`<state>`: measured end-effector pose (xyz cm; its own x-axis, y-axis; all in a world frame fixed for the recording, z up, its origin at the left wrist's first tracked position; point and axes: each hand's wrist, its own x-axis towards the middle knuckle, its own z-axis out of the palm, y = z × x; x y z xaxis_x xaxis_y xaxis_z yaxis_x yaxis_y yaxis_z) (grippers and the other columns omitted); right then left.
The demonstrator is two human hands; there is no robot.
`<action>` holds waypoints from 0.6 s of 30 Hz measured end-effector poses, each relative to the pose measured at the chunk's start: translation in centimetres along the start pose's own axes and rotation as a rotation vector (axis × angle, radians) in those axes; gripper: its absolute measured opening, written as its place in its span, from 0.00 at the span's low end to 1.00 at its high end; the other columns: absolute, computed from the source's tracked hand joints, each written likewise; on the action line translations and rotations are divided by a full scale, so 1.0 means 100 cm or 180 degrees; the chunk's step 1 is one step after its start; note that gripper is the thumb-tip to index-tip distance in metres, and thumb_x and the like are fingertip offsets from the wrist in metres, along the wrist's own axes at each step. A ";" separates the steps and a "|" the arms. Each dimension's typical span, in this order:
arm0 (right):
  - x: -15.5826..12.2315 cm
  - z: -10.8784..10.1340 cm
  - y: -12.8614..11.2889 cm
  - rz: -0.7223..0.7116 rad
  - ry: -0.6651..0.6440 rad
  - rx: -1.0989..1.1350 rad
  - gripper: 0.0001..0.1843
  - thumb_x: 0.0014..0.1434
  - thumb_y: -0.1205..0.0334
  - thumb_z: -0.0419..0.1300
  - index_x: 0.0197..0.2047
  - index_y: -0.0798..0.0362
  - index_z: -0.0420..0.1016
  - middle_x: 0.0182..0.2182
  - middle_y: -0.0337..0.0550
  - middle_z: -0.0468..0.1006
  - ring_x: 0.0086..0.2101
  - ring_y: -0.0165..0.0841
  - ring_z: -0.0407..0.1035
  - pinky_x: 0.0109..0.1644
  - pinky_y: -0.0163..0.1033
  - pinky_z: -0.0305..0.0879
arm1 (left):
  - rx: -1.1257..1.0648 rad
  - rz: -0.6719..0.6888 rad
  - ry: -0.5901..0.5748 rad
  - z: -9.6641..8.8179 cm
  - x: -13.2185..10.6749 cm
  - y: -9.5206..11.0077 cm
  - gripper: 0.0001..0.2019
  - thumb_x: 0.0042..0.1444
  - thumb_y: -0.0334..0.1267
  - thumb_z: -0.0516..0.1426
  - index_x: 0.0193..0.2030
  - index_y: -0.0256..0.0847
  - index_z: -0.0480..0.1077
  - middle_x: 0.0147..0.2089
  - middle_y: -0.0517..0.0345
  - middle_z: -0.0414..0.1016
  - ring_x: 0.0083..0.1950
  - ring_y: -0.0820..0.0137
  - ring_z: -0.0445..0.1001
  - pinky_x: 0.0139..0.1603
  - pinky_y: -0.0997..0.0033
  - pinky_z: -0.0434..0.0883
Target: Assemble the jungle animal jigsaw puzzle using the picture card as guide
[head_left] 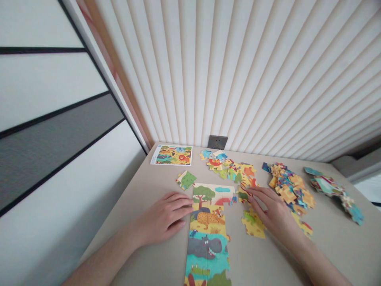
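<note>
The partly joined jigsaw puzzle (208,238) lies in front of me, showing a tree, a cheetah, a hippo and a crocodile. My left hand (169,216) rests flat with fingers stretched, its fingertips at the puzzle's left edge. To the right of the puzzle, my right hand (270,206) has its fingertips on a small puzzle piece (243,194) with a dark green patch; the thumb's grip is partly hidden. Just below that piece is a yellow and green puzzle section (253,225). A green puzzle piece (186,180) sits above my left hand.
A picture card (172,155) of the scene lies at the back left. Loose pieces (229,169) spread behind the puzzle. Farther right are an orange and purple pile (290,186) and another pile (327,186). A dark socket (217,142) is on the ribbed wall (190,79).
</note>
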<state>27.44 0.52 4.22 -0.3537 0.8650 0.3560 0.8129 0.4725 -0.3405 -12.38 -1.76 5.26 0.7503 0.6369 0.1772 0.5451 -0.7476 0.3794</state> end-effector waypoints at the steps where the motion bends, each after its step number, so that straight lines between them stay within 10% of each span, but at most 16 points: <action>1: 0.001 0.001 0.000 -0.0003 -0.0001 0.0010 0.16 0.72 0.57 0.54 0.57 0.46 0.78 0.54 0.49 0.81 0.53 0.45 0.76 0.57 0.55 0.76 | -0.0014 0.0014 0.0019 -0.001 0.000 0.001 0.24 0.65 0.33 0.57 0.68 0.47 0.67 0.64 0.50 0.74 0.67 0.57 0.70 0.70 0.49 0.67; 18: -0.001 -0.010 0.013 0.0082 0.0068 -0.0149 0.13 0.73 0.57 0.55 0.52 0.48 0.79 0.50 0.49 0.82 0.49 0.44 0.76 0.55 0.53 0.74 | -0.0009 -0.0010 -0.0132 0.001 -0.002 -0.003 0.22 0.67 0.32 0.56 0.67 0.50 0.69 0.67 0.53 0.72 0.69 0.57 0.66 0.70 0.48 0.68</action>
<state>28.98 0.92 4.62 -0.3229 0.8727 0.3663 0.8425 0.4414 -0.3089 -12.63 -1.69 4.98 0.7635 0.6309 0.1380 0.5465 -0.7450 0.3824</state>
